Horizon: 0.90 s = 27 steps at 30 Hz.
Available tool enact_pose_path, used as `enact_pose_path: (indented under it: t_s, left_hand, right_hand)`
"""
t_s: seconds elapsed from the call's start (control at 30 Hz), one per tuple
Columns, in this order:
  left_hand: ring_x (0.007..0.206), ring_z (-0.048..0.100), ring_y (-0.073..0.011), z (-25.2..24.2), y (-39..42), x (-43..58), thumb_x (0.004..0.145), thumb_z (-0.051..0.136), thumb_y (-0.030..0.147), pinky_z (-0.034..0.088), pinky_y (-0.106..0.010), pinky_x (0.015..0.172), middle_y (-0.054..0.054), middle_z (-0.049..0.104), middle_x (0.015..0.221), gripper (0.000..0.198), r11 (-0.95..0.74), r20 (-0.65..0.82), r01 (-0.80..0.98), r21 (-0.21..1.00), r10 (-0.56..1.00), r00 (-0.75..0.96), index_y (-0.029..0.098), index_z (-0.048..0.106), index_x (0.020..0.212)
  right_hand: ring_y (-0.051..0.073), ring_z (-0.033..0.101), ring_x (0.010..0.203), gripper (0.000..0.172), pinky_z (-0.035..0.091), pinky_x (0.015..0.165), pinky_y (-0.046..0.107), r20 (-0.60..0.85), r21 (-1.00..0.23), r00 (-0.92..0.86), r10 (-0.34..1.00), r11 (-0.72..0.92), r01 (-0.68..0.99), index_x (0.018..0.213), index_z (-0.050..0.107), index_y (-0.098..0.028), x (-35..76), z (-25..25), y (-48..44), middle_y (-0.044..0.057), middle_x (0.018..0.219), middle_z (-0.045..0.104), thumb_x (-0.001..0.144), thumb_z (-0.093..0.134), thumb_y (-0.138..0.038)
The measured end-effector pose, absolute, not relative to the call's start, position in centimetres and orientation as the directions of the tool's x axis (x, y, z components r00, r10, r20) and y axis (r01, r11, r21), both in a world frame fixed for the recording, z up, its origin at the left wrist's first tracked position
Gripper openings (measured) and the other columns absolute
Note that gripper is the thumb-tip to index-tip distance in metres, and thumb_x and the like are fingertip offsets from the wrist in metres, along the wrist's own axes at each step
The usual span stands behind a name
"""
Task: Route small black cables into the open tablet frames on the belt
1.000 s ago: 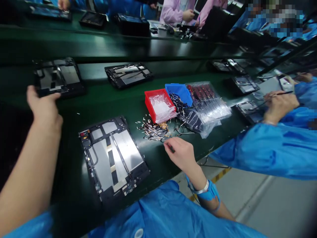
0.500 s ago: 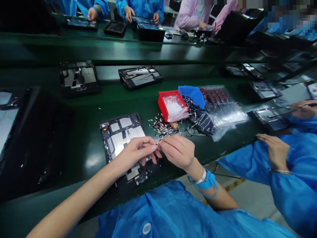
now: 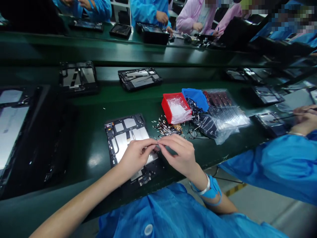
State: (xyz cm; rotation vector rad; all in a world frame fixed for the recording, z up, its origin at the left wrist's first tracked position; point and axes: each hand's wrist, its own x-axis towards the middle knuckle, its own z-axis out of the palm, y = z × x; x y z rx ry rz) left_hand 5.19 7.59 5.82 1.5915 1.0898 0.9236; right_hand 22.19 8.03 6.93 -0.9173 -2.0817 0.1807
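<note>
My left hand [image 3: 137,154] and my right hand [image 3: 178,152] meet fingertip to fingertip, both closed in a pinch. What lies between the fingertips is too small to name. Under my left hand is an opened tablet [image 3: 123,127], its silver battery and dark frame showing; the hand covers part of it. Just beyond my fingers lies a loose pile of small parts [image 3: 168,128], black, white and gold. A blue strap [image 3: 212,189] circles my right wrist.
Behind the pile stand a red bin [image 3: 168,112] holding clear plastic and a blue bin [image 3: 198,99] with black cables. Clear bags [image 3: 228,115] lie to the right. More opened tablets [image 3: 140,78] lie further back. A co-worker's blue sleeve [image 3: 272,162] is at the right.
My left fingers, spread loosely before, have drawn together into a pinch against my right fingertips. The co-worker's near hand at the right has moved up towards their other hand.
</note>
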Motion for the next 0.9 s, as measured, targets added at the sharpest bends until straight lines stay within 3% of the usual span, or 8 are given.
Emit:
enact_pose_path:
  t_s: [0.2,0.37,0.53,0.67,0.77,0.9]
  left_hand:
    - [0.067,0.066,-0.0139,6.0,7.8,5.3,0.082,0.053,0.021,0.052,-0.019,0.059,-0.004,0.072,0.079,0.023,0.083,-0.096,0.052,0.995,0.939,0.329,0.015,0.073,0.093]
    - [0.071,0.067,-0.0142,5.9,7.7,5.5,0.081,0.051,0.019,0.053,-0.02,0.065,-0.003,0.072,0.08,0.025,-0.005,-0.04,0.151,0.989,0.955,0.295,0.016,0.074,0.092]
    - [0.059,0.062,-0.0121,5.6,7.6,5.6,0.08,0.052,0.021,0.05,-0.019,0.058,-0.002,0.067,0.065,0.026,0.115,-0.132,0.08,0.99,0.953,0.273,0.013,0.074,0.092]
    - [0.067,0.064,-0.0127,5.5,7.6,5.6,0.078,0.051,0.019,0.05,-0.019,0.064,-0.004,0.071,0.075,0.025,0.031,-0.073,0.176,0.984,0.969,0.235,0.015,0.074,0.086]
    - [0.065,0.064,-0.0132,5.5,7.7,5.5,0.078,0.052,0.022,0.049,-0.019,0.059,-0.006,0.071,0.076,0.026,0.121,-0.145,0.105,0.987,0.951,0.274,0.013,0.073,0.09]
    - [0.059,0.061,-0.0133,5.5,7.9,5.5,0.077,0.057,0.03,0.045,-0.017,0.051,-0.009,0.07,0.07,0.042,0.322,-0.301,-0.015,0.946,0.899,0.319,0.005,0.065,0.109]
  right_hand:
    - [0.015,0.066,0.072,0.006,0.055,0.067,0.029,0.6,-0.484,-0.37,0.709,0.69,0.538,0.082,0.067,-0.014,22.2,6.9,8.7,0.006,0.078,0.071,0.083,0.062,-0.012]
    - [0.015,0.065,0.071,0.009,0.055,0.065,0.028,0.605,-0.44,-0.388,0.696,0.698,0.565,0.078,0.066,-0.013,22.0,6.7,8.8,0.006,0.076,0.071,0.083,0.059,-0.01]
    - [0.016,0.065,0.07,0.007,0.055,0.065,0.029,0.614,-0.426,-0.39,0.686,0.704,0.568,0.082,0.067,-0.012,21.8,6.4,8.8,0.007,0.076,0.071,0.082,0.061,-0.009]
    - [0.016,0.063,0.068,0.01,0.054,0.063,0.029,0.613,-0.361,-0.424,0.667,0.714,0.6,0.079,0.067,-0.012,21.6,6.3,8.8,0.006,0.075,0.07,0.082,0.058,-0.007]
    - [0.014,0.064,0.068,0.013,0.054,0.064,0.027,0.587,-0.451,-0.392,0.708,0.688,0.568,0.078,0.067,-0.014,21.7,6.4,9.0,0.005,0.074,0.07,0.082,0.057,-0.008]
    - [0.013,0.066,0.069,0.01,0.055,0.065,0.025,0.552,-0.578,-0.302,0.777,0.618,0.533,0.078,0.069,-0.014,22.0,6.2,9.4,0.005,0.075,0.071,0.083,0.061,-0.01]
